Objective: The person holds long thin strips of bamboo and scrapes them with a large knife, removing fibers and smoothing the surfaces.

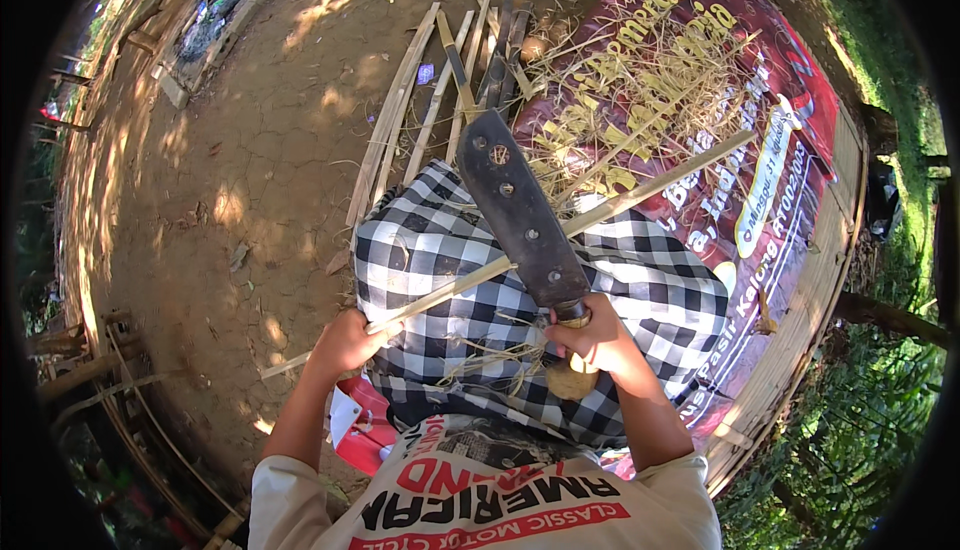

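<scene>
My right hand [597,335] is wrapped round the wooden handle [573,378] of a large machete. Its broad dark blade [520,215], with several holes along it, points away and slightly left. In my closed left hand [350,340] is a long, thin bamboo strip [450,290]. The strip slants up to the right and crosses the blade, with its far part [665,180] reaching over the pile of shavings. Part of it is hidden at the blade. A black-and-white checked cloth [415,250] covers my lap under both, with thin curled shavings [500,360] lying on it.
Several bamboo strips [405,105] lie on the bare earth [220,210] ahead. A heap of pale shavings [650,90] covers part of a printed dark-red banner [810,115] at the right. Split-bamboo slats [800,360] edge the banner. At far left stand bamboo poles [75,375].
</scene>
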Demonstrator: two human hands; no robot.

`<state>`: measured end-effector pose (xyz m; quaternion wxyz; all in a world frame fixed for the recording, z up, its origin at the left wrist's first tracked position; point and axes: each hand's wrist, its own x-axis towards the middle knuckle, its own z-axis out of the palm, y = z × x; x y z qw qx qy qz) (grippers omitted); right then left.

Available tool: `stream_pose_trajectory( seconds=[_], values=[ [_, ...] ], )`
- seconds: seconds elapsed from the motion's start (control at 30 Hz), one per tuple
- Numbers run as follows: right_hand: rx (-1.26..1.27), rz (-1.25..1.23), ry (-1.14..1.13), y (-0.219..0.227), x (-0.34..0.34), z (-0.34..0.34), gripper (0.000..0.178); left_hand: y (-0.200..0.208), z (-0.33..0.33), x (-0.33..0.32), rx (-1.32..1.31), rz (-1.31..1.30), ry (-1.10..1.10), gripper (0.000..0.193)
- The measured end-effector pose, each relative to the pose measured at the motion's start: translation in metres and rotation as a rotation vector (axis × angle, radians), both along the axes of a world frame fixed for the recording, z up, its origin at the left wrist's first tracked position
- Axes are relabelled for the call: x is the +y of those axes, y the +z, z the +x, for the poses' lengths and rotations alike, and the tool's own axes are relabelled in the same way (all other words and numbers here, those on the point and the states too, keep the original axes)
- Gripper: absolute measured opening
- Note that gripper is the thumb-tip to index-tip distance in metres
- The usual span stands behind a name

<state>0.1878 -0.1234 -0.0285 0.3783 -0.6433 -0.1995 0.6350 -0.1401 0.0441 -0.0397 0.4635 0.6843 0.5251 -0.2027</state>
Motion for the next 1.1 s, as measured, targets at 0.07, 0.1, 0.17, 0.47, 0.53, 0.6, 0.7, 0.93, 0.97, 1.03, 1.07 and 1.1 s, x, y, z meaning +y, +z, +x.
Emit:
stream_pose_trajectory(
  seconds=[0.07,0.1,0.17,0.47,0.53,0.6,0.7,0.93,0.97,1.03,1.07,1.1],
  values=[
    [-0.022,0.003,0.034,0.009,0.008,0.011,0.015,-0.005,-0.007,-0.004,-0.063,0.007,0.047,0.037],
    [-0.085,0.046,0.023,0.011,0.009,0.016,0.015,-0.009,-0.007,-0.006,-0.108,0.004,0.068,0.036],
    [-0.044,0.135,-0.112,0.001,0.006,0.019,0.016,-0.011,-0.007,-0.007,-0.129,0.023,0.074,0.038],
    [0.01,0.007,0.021,0.005,0.009,-0.029,0.012,-0.002,-0.006,-0.006,-0.036,0.034,0.035,0.039],
    [-0.01,0.011,-0.035,0.008,0.01,-0.013,0.012,-0.012,-0.011,-0.01,-0.095,0.033,0.07,0.039],
    [0.029,0.072,-0.189,0.002,0.009,-0.007,0.013,-0.011,-0.009,-0.011,-0.117,0.026,0.096,0.039],
    [-0.007,-0.046,-0.173,0.005,0.011,-0.018,0.013,-0.003,-0.002,-0.009,-0.071,0.025,0.089,0.041],
    [0.018,0.032,0.079,-0.003,0.009,-0.042,0.016,-0.01,-0.007,-0.008,-0.025,0.041,0.072,0.051],
    [0.027,-0.02,0.021,-0.002,0.01,-0.035,0.016,-0.012,-0.01,-0.009,-0.027,0.051,0.081,0.052],
    [0.051,0.009,-0.053,0.003,0.012,-0.018,0.017,-0.008,-0.007,-0.009,0.048,0.037,0.076,0.053],
    [0.02,-0.034,-0.065,0.01,0.014,-0.016,0.017,-0.004,-0.005,-0.009,0.086,0.03,0.076,0.053],
    [0.029,-0.02,-0.09,0.007,0.012,-0.02,0.017,0.002,0.0,-0.007,0.08,0.013,0.072,0.054]
  ],
)
